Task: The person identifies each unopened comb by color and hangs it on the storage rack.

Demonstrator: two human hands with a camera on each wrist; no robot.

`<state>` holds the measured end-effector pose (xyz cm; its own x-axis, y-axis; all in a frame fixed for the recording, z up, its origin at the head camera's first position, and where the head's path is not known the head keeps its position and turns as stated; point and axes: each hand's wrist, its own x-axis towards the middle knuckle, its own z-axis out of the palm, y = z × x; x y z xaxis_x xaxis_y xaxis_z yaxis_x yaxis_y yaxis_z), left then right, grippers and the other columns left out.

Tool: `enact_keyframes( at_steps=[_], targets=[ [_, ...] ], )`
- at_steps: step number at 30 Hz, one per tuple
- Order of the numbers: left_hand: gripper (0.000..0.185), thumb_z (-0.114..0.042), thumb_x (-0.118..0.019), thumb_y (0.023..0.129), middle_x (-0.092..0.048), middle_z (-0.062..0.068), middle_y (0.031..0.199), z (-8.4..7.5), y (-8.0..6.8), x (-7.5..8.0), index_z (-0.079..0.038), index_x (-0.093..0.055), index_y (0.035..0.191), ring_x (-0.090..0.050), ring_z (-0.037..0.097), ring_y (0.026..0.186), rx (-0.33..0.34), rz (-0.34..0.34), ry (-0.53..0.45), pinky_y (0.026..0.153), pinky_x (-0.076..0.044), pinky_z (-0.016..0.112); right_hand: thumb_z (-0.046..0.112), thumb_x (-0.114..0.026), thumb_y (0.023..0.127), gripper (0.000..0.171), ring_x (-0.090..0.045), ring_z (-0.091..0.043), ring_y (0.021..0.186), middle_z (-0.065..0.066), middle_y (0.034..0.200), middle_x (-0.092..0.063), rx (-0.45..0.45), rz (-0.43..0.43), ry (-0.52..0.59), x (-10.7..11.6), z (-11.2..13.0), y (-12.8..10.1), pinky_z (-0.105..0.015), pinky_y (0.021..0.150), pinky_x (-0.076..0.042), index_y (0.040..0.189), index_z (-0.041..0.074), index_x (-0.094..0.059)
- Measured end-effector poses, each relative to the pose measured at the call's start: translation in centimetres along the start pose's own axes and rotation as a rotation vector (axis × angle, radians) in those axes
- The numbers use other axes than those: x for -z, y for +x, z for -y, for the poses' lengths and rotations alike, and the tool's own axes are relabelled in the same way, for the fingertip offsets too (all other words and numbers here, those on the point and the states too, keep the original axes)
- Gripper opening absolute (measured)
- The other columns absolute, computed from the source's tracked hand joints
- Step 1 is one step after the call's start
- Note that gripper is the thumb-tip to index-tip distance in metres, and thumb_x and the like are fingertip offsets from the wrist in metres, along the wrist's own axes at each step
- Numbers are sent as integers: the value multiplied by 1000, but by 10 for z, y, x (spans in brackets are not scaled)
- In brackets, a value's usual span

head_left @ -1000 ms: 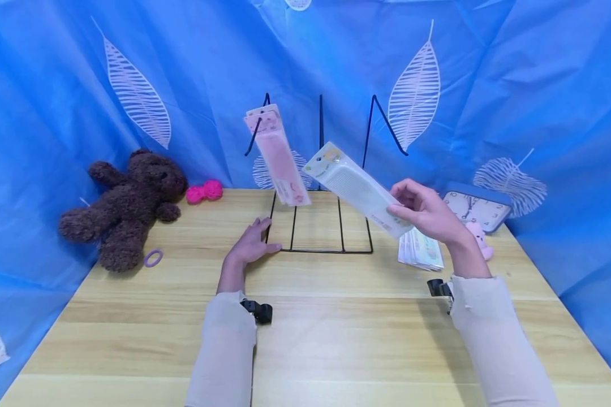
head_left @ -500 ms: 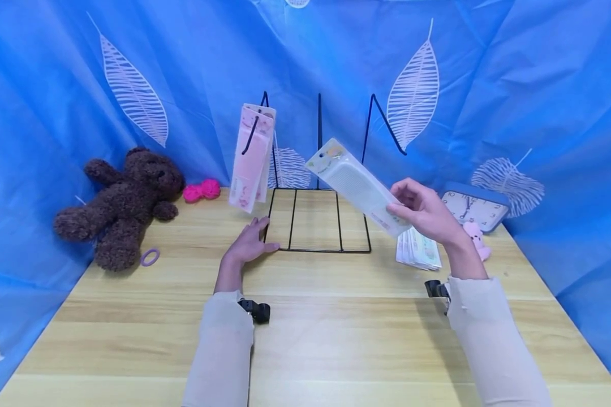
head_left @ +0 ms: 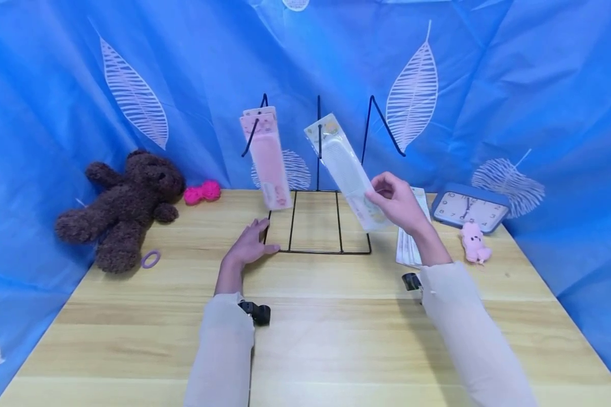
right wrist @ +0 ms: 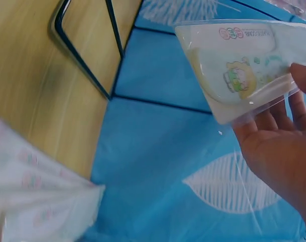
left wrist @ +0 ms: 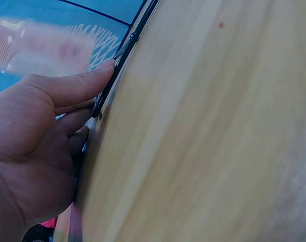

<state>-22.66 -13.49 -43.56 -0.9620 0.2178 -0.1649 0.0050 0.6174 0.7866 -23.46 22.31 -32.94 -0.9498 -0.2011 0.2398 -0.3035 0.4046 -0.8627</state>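
A black wire display stand (head_left: 318,220) stands at the back middle of the wooden table (head_left: 310,339). My left hand (head_left: 251,244) lies flat, fingers straight, pressing on the stand's front left corner (left wrist: 103,98). Pink comb packets (head_left: 267,158) hang from the stand's left hook. My right hand (head_left: 398,202) pinches the lower end of a white comb packet (head_left: 344,169), its top end up at the middle hook. The right wrist view shows the packet's (right wrist: 238,65) printed end resting on my fingers (right wrist: 281,146).
A pile of comb packets (head_left: 412,240) lies right of the stand. A blue clock (head_left: 467,207) and a small pink toy (head_left: 472,242) sit at the right. A brown teddy bear (head_left: 124,206), pink bow (head_left: 202,191) and purple hair ring (head_left: 150,259) sit left. Blue leaf-print cloth surrounds the table.
My right hand has moved left and up, swinging the white packet more upright toward the middle hook. The hanging pink packets swing to and fro. The left hand has stayed put.
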Motion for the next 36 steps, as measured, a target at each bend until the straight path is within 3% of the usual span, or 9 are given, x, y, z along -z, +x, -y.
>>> enact_keyframes(
  at_steps=[5,8,12,16,20,24,28,33,36],
  targets=[
    [87,-24,-73,93,-3,20,168,1,0,1,-7,-22,162,2,42,153,0,5,17,122,-4,58,8,-65,99,19,-64,-32,103,-25,112,-66,0,-67,6,-19,-2,20,-42,95,-51,108,-7,-58],
    [87,-26,-73,93,-4,19,169,2,2,1,-7,-22,162,2,41,153,-5,9,13,122,-3,58,8,-66,97,18,-63,-26,99,-23,108,-67,-25,-105,2,-26,-1,30,-31,81,-52,105,-6,-60],
    [87,-24,-73,93,-5,18,169,1,2,0,-6,-22,162,3,40,154,-13,7,5,122,-2,57,14,-65,99,20,-60,-23,97,-19,108,-67,-76,-89,18,-34,-2,41,-34,71,-52,108,-3,-60],
    [88,-24,-73,92,-3,20,168,0,0,1,-7,-22,162,3,41,153,-3,8,14,122,-2,58,16,-62,101,23,-58,-22,99,-15,108,-62,-114,-63,54,-39,-4,48,-41,84,-56,112,-3,-60],
    [87,-25,-72,93,-1,21,168,0,0,2,-7,-22,162,3,43,153,-2,9,21,121,-3,60,14,-61,101,24,-57,-20,98,-11,108,-57,-143,-69,103,-38,-9,47,-37,91,-55,116,-4,-59],
    [87,-25,-73,93,-1,21,168,-1,1,2,-7,-22,162,2,44,153,2,4,24,121,-3,61,14,-62,101,25,-59,-22,97,-10,109,-58,-176,-74,92,-30,-21,39,-33,87,-54,118,-4,-58],
    [87,-24,-73,93,-2,21,168,-3,1,3,-7,-22,162,2,43,153,-7,2,16,122,-3,59,17,-61,102,30,-59,-24,103,-13,115,-59,-204,-80,55,-10,-36,25,-39,92,-54,121,-6,-57],
    [87,-24,-72,93,-2,19,169,-3,2,2,-7,-21,162,3,40,154,-2,14,2,122,-2,58,23,-61,103,38,-58,-18,108,-12,122,-57,-260,-72,29,19,-53,6,-42,99,-52,128,-4,-55],
    [87,-23,-72,93,-2,18,169,-2,3,2,-6,-21,162,3,40,154,-1,12,-2,122,-2,58,23,-63,102,43,-59,-13,106,-12,124,-57,-288,-83,50,32,-64,-3,-37,99,-53,133,-5,-52]
  ],
)
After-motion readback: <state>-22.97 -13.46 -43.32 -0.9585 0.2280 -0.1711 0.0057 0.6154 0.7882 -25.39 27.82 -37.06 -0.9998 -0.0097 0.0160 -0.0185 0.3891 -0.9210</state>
